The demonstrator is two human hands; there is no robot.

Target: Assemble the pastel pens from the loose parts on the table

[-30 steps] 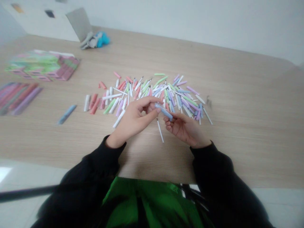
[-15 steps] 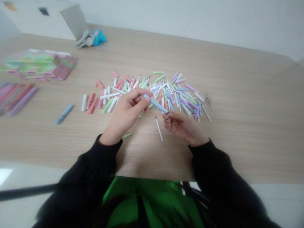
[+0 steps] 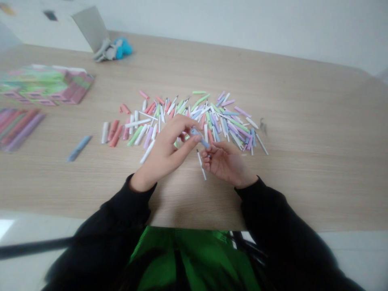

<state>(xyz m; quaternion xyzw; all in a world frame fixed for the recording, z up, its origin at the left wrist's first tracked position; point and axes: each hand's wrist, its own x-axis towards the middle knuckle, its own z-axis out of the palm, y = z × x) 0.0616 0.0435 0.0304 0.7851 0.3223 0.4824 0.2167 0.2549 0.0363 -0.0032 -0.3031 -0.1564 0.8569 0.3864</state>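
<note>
My left hand (image 3: pixel 165 155) pinches the upper end of a pale blue paper tube (image 3: pixel 200 138) between thumb and fingers. My right hand (image 3: pixel 226 163) curls beneath the tube's lower end, its fingertips at or touching that end, though the contact is partly hidden. A thin white paper stick (image 3: pixel 200 165) lies on the wood just under those fingertips. Directly beyond both hands spreads a loose heap of pastel paper tubes and sticks (image 3: pixel 194 115) in pink, green, purple, blue and white. My left fingers overlap its near edge.
A wooden table (image 3: pixel 303 178) holds a patterned paper stack (image 3: pixel 45 85), pink and purple strips (image 3: pixel 18 129), and a lone blue tube (image 3: pixel 79 148) at left. Grey and blue soft items (image 3: pixel 112 50) and a grey card (image 3: pixel 89 25) stand behind.
My hands have drawn closer together, and my right fingers now curl at the blue tube's lower end. The tube sits shorter and more tilted between them. The whole scene has shifted slightly left in view.
</note>
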